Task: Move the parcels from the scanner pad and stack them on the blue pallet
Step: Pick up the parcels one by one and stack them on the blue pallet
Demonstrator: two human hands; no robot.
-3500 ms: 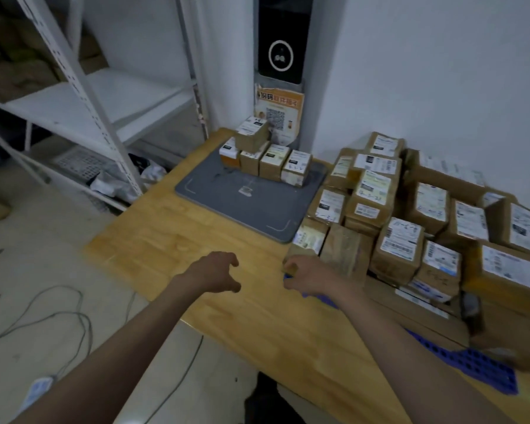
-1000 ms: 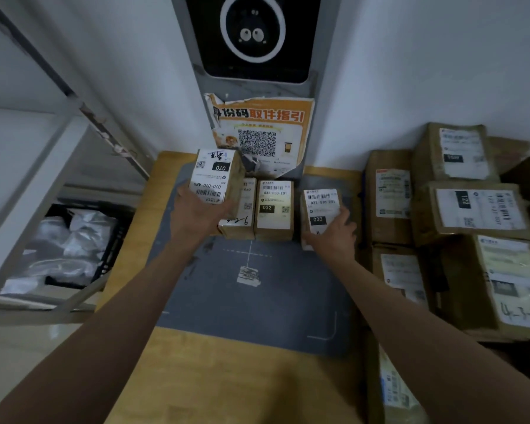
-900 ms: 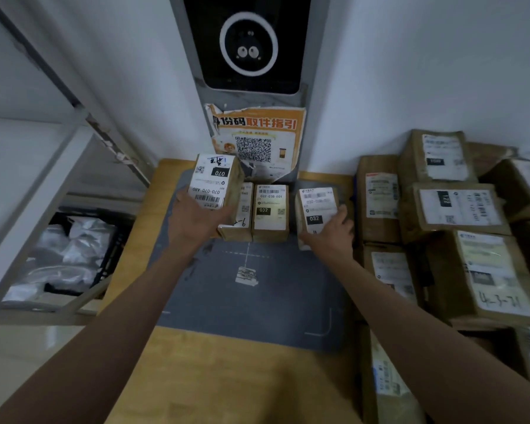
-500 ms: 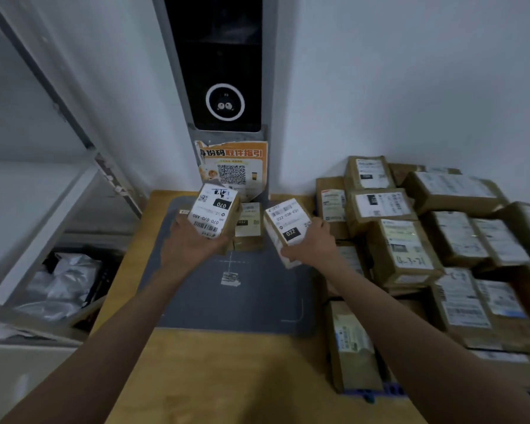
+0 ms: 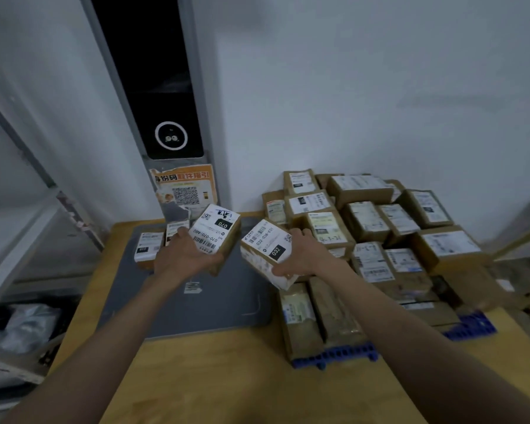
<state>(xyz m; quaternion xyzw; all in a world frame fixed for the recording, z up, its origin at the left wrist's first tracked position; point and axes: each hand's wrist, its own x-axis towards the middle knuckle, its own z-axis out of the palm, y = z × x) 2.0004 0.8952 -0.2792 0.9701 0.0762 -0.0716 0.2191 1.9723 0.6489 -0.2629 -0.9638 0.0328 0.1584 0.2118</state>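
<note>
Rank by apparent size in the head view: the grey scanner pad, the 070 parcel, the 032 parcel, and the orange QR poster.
1. Grey scanner pad, clearly largest.
2. 070 parcel, 032 parcel and orange QR poster: look alike; the held parcels are nearer the camera, so unranked.

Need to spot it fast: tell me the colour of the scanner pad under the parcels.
The scanner pad is dark grey with thin white markings, best seen in the head view.
</note>
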